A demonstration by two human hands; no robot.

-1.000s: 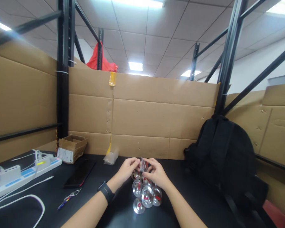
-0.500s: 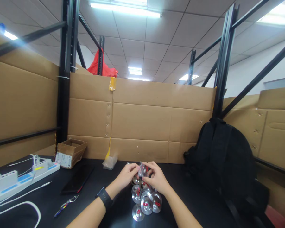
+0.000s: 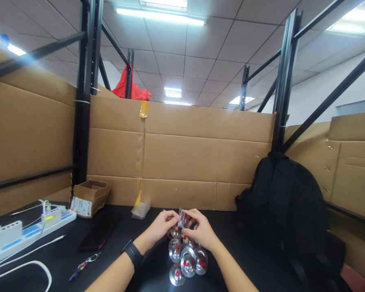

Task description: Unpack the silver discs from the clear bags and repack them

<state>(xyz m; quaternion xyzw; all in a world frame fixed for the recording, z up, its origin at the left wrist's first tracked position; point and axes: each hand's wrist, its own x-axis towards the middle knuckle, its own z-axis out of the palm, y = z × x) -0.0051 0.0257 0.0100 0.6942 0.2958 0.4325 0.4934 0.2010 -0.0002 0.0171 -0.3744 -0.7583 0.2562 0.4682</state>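
Note:
Above a pile of shiny silver finger cymbals with red loops at their centres, both my hands work close together. My left hand pinches the left edge of a finger cymbal in crinkled clear plastic. On its other side my right hand grips the same piece between thumb and fingers. Some of the piece is hidden by my fingers. The nearest cymbal lies at the front of the pile, and others overlap behind it. A dark watch is on my left wrist.
A black backpack stands at the right. On the left are a white power strip with cables, a dark phone, a keychain and a small open carton. A clear plastic bag lies near the cardboard wall.
The wrapped piece has turned slightly between my hands, with its silver and red face showing a bit more. Both hands keep nearly the same place, and the pile is unchanged.

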